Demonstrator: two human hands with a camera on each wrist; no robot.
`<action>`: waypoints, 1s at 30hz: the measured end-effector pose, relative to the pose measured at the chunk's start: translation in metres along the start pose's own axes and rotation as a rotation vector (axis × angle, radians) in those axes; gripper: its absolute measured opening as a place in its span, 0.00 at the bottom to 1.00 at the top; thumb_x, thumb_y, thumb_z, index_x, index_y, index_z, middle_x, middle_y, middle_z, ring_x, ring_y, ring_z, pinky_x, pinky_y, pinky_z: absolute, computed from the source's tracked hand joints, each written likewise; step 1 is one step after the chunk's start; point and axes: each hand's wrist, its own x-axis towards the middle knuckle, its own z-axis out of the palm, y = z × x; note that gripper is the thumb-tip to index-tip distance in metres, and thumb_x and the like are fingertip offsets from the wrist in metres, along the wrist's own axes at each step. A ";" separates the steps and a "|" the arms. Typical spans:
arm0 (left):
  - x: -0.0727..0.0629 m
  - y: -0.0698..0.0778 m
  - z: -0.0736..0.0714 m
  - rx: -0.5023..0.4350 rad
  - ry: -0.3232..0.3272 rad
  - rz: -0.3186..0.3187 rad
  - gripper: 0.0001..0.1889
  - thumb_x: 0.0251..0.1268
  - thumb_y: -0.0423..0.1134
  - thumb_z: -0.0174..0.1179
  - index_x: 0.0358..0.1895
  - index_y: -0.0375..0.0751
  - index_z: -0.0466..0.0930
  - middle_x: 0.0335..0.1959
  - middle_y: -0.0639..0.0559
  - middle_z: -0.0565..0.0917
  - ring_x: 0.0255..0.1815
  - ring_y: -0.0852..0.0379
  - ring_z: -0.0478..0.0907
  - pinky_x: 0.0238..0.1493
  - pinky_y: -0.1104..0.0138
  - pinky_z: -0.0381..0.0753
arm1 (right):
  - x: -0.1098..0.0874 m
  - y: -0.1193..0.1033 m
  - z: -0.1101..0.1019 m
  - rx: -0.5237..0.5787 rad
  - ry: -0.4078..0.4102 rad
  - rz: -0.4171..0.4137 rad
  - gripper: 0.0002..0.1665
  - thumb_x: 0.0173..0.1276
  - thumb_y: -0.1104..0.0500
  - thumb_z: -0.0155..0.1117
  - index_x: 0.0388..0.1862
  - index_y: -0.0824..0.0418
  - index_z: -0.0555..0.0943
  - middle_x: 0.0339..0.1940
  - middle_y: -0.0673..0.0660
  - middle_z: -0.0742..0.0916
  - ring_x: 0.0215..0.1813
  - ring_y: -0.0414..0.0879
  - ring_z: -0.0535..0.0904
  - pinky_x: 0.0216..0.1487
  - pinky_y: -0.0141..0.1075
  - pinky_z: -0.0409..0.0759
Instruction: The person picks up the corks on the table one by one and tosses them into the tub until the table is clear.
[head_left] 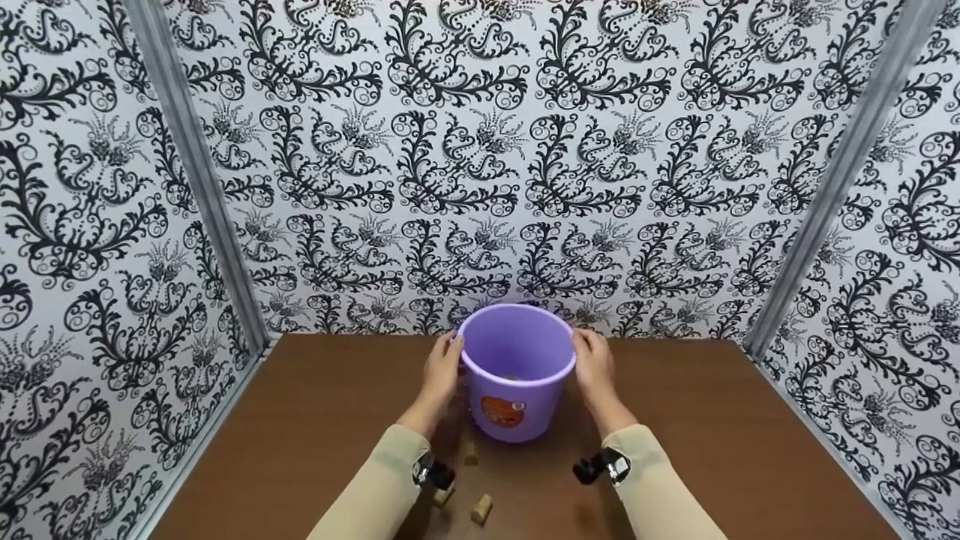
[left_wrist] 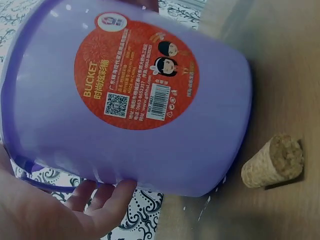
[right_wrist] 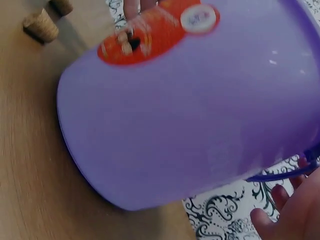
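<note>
A purple bucket [head_left: 517,409] with an orange label stands at the back half of the table, its mouth tipped slightly toward the head camera. My left hand [head_left: 442,366] holds it by the left side of the rim, fingers reaching down along the wall in the left wrist view. On the opposite side my right hand [head_left: 595,361] grips the rim near the blue-purple handle [right_wrist: 285,176]. Something small and pale shows low inside the bucket. A cork [left_wrist: 275,161] lies close to the bucket's base, and another cork [head_left: 481,508] sits nearer to me.
One more cork [head_left: 444,493] lies beside my left wrist, partly hidden by the wrist camera. The brown table [head_left: 330,420] meets a wall [head_left: 480,187] of black-and-white patterned covering just behind the bucket. Grey posts [head_left: 217,202] stand at the corners.
</note>
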 end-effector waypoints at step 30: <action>0.002 -0.004 0.003 -0.049 -0.018 -0.012 0.25 0.85 0.51 0.49 0.73 0.40 0.74 0.64 0.33 0.82 0.57 0.41 0.84 0.56 0.51 0.87 | -0.011 0.023 -0.005 0.468 -0.294 0.034 0.32 0.90 0.53 0.35 0.82 0.72 0.61 0.80 0.75 0.69 0.79 0.69 0.65 0.82 0.63 0.60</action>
